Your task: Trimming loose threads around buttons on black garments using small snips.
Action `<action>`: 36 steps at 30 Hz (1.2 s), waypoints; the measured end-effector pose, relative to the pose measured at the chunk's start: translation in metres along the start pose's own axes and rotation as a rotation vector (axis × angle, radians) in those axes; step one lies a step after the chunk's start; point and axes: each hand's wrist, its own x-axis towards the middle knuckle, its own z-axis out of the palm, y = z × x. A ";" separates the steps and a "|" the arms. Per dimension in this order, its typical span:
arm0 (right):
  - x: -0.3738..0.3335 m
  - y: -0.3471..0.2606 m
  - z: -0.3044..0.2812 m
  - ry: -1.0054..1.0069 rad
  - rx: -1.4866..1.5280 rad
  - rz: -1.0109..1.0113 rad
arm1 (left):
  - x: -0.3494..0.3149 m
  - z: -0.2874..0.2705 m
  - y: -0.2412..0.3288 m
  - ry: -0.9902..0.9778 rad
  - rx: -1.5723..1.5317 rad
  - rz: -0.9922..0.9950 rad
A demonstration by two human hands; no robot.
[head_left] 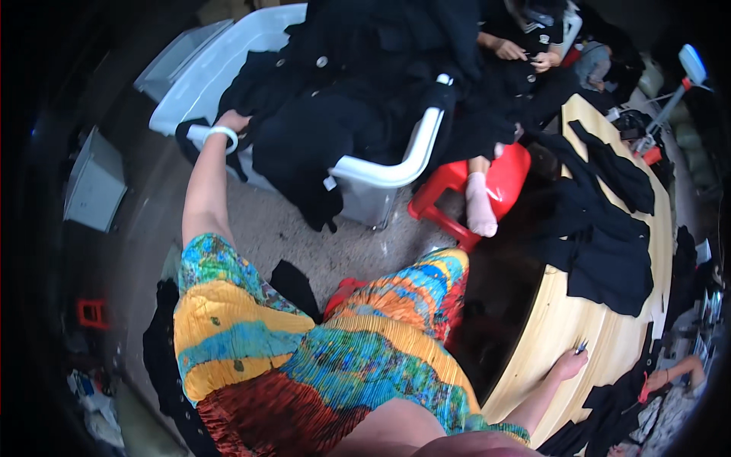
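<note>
The work looks midway, as far as I can judge. A heap of dark garments (343,107) fills the pale tub (179,110) and spills over its near rim, while more dark clothing (609,263) lies on the table (525,343) to the right of the tub. Which pieces are finished and which are left, I cannot tell.

At the tub's left side, the left hand (233,122) touches the heap; its fingertips are hidden by the cloth, so whether they pinch it is unclear. Over the tub's near side the cloth hangs with its long axis running roughly from the tub toward the wearer, its loose end pointing down to the floor.

To the right of the tub and nearer the wearer, over the table, the right hand (567,365) has its fingers closed around a small metal-tipped tool (582,346), seemingly snips. Its long axis slants forward and outward, tips pointing away from the wearer. No cloth lies against the tips.
</note>
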 end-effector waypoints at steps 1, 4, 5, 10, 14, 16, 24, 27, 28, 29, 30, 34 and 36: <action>-0.005 -0.002 -0.007 0.011 -0.009 0.010 | -0.003 0.009 0.023 0.062 0.101 -0.007; -0.016 -0.007 -0.019 0.026 -0.013 0.054 | -0.006 0.007 0.077 -0.025 0.205 -0.008; -0.018 -0.010 -0.021 0.016 -0.010 0.045 | 0.004 0.002 0.086 -0.008 0.168 -0.062; -0.019 -0.010 -0.017 0.022 -0.021 0.045 | 0.033 -0.020 0.178 0.328 -0.162 0.206; -0.020 -0.016 -0.020 -0.010 -0.068 0.070 | 0.057 -0.032 0.257 0.356 -0.213 0.284; -0.018 -0.015 -0.016 -0.025 -0.095 0.086 | 0.068 -0.032 0.284 0.364 -0.211 0.286; -0.019 -0.019 -0.017 -0.007 -0.163 0.061 | 0.086 -0.014 0.328 0.427 -0.318 0.145; -0.018 -0.023 -0.017 -0.017 -0.154 0.069 | 0.108 -0.013 0.316 0.388 -0.280 0.212; -0.017 -0.027 -0.019 -0.033 -0.162 0.081 | 0.108 -0.013 0.311 0.385 -0.233 0.250; -0.017 -0.026 -0.018 -0.032 -0.164 0.079 | 0.103 -0.008 0.315 0.408 -0.237 0.251; -0.017 -0.022 -0.017 -0.025 -0.174 0.090 | 0.095 -0.006 0.315 0.363 -0.203 0.282; -0.015 -0.013 -0.011 0.001 -0.162 0.086 | 0.060 0.006 0.284 0.294 -0.173 0.480; -0.014 -0.008 -0.009 -0.014 -0.149 0.090 | 0.036 0.009 0.269 0.180 -0.110 0.567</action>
